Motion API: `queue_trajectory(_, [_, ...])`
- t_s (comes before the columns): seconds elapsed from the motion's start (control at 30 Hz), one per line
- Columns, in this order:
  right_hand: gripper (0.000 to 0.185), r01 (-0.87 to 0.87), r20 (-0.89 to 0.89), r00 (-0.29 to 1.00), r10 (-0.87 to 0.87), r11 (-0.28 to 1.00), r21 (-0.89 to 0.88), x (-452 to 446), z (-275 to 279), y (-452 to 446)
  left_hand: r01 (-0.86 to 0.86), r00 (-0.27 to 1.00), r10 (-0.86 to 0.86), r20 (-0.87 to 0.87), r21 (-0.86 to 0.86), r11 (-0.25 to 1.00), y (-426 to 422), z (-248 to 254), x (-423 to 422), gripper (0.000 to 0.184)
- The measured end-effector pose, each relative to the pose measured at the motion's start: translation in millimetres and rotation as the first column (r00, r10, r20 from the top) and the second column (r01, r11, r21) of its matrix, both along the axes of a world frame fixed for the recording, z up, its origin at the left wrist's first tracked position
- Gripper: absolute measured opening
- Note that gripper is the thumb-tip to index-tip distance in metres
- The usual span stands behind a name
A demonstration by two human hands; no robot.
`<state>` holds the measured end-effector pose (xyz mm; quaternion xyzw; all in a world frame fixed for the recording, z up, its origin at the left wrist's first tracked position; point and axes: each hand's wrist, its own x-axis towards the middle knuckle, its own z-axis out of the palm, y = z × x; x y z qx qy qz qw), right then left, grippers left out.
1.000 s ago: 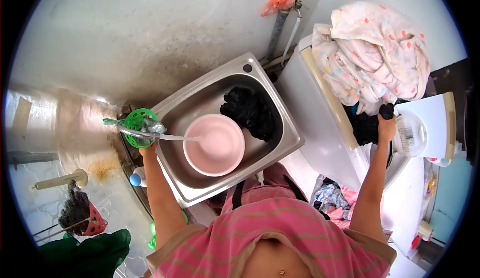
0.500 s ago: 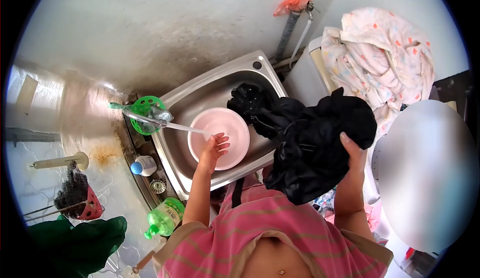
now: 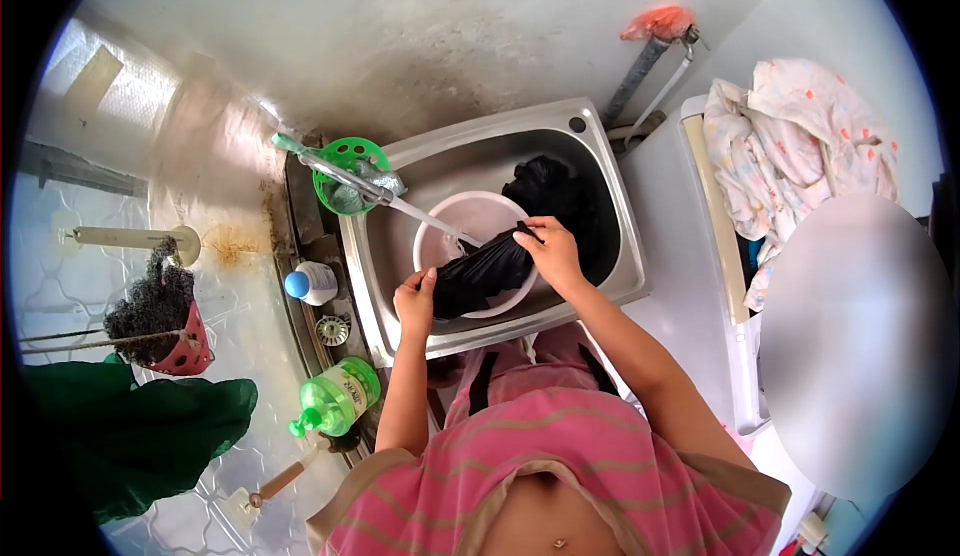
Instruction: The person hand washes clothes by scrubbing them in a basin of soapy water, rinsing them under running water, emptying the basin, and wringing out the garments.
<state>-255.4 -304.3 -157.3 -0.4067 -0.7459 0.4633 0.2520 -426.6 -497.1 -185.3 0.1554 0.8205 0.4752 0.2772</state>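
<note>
A piece of black cloth is stretched between my hands over the pale pink basin. My left hand pinches its lower left end, and my right hand grips its upper right end. Water runs from the faucet down onto the cloth and into the basin. The basin sits inside the metal sink. More black fabric lies bunched in the sink to the right of the basin.
Left of the sink stand a green basket, a blue-capped white bottle, a metal drain strainer and a green detergent bottle. Patterned light cloth is heaped on a white appliance at the right.
The large black bundle has left my right hand, and black fabric now lies in the sink's right side. Both hands now hold a black cloth over the basin. The view has shifted.
</note>
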Motion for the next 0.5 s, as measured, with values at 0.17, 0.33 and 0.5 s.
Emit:
queue_trajectory(0.17, [0.04, 0.128, 0.229, 0.96, -0.161, 0.98, 0.15, 24.1, -15.2, 20.7, -0.242, 0.919, -0.021, 0.394, 0.605, 0.759, -7.2, 73.2, 0.6, 0.026])
queue_trajectory(0.33, [0.042, 0.094, 0.397, 0.911, -0.113, 0.993, 0.068, 36.6, -30.2, 12.7, -0.205, 0.928, -0.133, 0.348, 0.775, 0.597, -1.3, 98.5, 1.4, 0.032])
queue_trajectory(0.5, [0.097, -0.245, 0.271, 0.937, 0.222, 0.968, 0.056, 31.6, -6.0, -22.0, -0.322, 0.833, -0.182, 0.523, 0.724, 0.61, 34.0, 127.6, 17.1, 0.038])
